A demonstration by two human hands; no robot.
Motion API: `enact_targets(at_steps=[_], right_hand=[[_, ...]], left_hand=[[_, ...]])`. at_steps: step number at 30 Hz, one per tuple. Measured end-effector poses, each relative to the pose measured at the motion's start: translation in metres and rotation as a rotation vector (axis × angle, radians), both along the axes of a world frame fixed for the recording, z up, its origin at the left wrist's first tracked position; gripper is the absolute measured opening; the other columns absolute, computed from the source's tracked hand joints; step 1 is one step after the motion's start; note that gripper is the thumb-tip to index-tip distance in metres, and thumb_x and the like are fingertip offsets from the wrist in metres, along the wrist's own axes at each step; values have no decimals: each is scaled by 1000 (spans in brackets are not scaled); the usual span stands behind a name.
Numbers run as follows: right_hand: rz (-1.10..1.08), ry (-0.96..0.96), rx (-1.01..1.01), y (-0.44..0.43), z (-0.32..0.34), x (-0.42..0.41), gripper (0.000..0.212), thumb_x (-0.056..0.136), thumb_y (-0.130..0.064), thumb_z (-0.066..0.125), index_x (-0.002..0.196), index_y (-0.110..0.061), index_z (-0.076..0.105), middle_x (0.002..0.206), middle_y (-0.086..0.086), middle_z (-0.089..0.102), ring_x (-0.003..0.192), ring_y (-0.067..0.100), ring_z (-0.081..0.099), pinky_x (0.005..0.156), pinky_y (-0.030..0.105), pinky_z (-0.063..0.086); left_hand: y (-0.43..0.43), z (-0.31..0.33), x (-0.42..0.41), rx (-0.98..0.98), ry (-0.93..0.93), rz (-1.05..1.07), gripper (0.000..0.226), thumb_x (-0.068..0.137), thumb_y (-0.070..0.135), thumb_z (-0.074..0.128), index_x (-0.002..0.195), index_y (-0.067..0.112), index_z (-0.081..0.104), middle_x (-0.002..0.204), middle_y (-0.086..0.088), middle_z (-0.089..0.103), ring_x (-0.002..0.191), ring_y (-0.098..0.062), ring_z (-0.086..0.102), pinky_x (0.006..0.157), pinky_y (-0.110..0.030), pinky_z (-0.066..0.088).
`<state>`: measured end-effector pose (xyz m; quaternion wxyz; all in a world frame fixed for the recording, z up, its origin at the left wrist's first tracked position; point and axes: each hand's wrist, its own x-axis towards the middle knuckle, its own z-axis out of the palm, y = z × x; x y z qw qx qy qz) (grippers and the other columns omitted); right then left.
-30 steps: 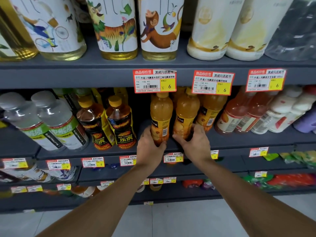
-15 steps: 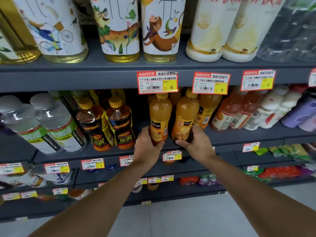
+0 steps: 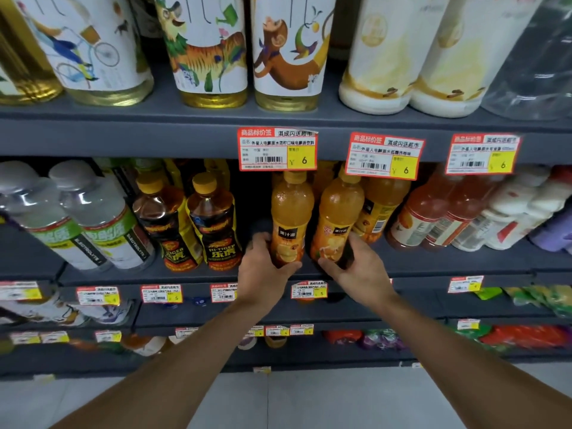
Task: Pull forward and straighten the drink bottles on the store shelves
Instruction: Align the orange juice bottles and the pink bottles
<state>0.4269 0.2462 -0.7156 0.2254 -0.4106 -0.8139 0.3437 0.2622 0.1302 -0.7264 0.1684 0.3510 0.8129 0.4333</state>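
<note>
Orange juice in clear plastic fills the two bottles I am handling, both near the front edge of the dark grey metal middle shelf (image 3: 433,263). My left hand (image 3: 263,274) is curled round the lower label of the left orange juice bottle (image 3: 291,209), with the thumb across the front near the base and the fingers wrapped behind its left side. My right hand (image 3: 360,270) grips the right orange juice bottle (image 3: 339,212) in the same way, thumb on the front of the label and fingers round its right side. The two bottles stand just beside each other with a narrow dark gap between them. The left one looks upright. The right one seems to lean a little to the right at its top, though I cannot tell how much of that is the wide lens.

A third orange juice bottle (image 3: 379,205) stands behind and to the right, with its barcode facing out. More orange shapes sit deeper in, and I cannot count them.

Left of my hands stand two dark brown energy drink bottles (image 3: 216,221) with yellow caps. Beyond them are two clear electrolyte bottles (image 3: 99,218) with green labels. On the right are two reddish drink bottles (image 3: 425,218). Three red-bordered price tags (image 3: 277,150) hang from the shelf edge above, each marked 6.
</note>
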Motion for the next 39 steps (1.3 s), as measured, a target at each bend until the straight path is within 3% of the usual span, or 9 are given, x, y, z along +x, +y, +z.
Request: enact_targets(at_steps=[5,8,12,16,21,26,31,34,39], right_hand=[[-125,7,-19,1,-2,-5,77,66,-60,83,123,-23,47,119,-4,61,110,17,60,90,36,52],[-124,-44,20,-5,-4,-5,79,69,-62,77,127,-26,38,124,-1,53,109,21,58,86,40,52],[-18,-51,36,-3,-8,2,65,80,-47,70,135,-27,43,127,-2,56,113,20,58,89,37,51],[-144,-29,-19,-2,-7,-1,75,70,-53,82,127,-20,46,121,0,57,109,20,61,87,39,53],[-20,5,-12,-4,-6,-5,73,74,-41,74,138,-33,38,128,-7,55,114,17,57,92,38,50],[-173,-70,-9,-3,-5,-15,82,66,-57,84,124,-17,41,122,4,55,108,27,61,84,43,53],[-90,-87,23,-10,-7,-15,81,74,-44,72,142,-27,31,133,0,46,113,29,58,86,41,47],[-61,-47,-4,-2,-7,-6,63,78,-37,75,132,-25,44,124,-2,54,111,22,58,86,32,46],[-90,-40,-44,3,-7,-4,78,66,-45,89,123,-17,44,121,2,54,110,23,58,85,31,48]], left_hand=[[-1,4,6,-31,53,-36,64,81,25,80,136,27,47,126,5,61,118,-18,57,98,-38,49],[3,8,12,-37,88,-29,65,76,38,80,133,26,50,124,4,60,114,-17,59,94,-43,53],[5,10,20,-37,89,87,72,75,50,82,133,20,51,123,1,58,112,-17,58,91,-41,53],[5,10,19,-23,79,79,66,78,44,81,133,19,53,123,1,60,113,-17,58,95,-41,52],[4,9,15,-32,86,53,65,78,41,82,132,20,53,123,2,60,114,-15,56,95,-33,47],[5,9,15,-47,97,51,66,79,44,81,133,21,51,124,2,59,115,-16,56,96,-37,50],[4,11,12,-68,103,34,69,76,43,83,132,19,52,123,0,59,113,-17,57,95,-36,50],[2,12,12,-71,120,-26,69,73,37,85,132,22,52,120,3,60,109,-16,59,94,-38,52],[1,9,10,-74,116,5,70,71,36,88,130,23,52,119,5,63,107,-14,61,92,-36,54]])
